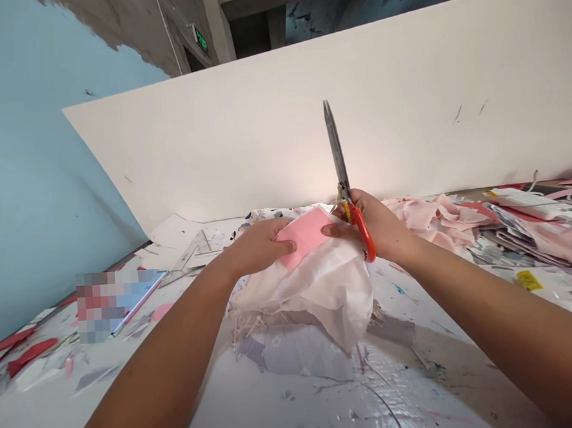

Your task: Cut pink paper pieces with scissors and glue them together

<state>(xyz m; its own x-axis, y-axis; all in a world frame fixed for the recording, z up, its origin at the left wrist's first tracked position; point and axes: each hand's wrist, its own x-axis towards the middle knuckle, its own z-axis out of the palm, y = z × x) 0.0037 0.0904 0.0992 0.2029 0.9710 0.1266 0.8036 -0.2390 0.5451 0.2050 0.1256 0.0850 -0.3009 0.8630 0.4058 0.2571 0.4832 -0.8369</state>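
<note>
My left hand lies on the left edge of a pink rectangular piece of fabric or paper, pressing it down. That piece rests on a crumpled white fabric bundle with a floral edge at the far side. My right hand grips orange-handled scissors whose long steel blades point up and away, shut together. Its fingertips touch the pink piece's right corner. The lower handle shows below my fingers.
The white worktable is strewn with scraps and threads. Pink fabric and stacked printed pieces lie to the right, with a clear ruler and a pixelated item to the left. A white board stands behind.
</note>
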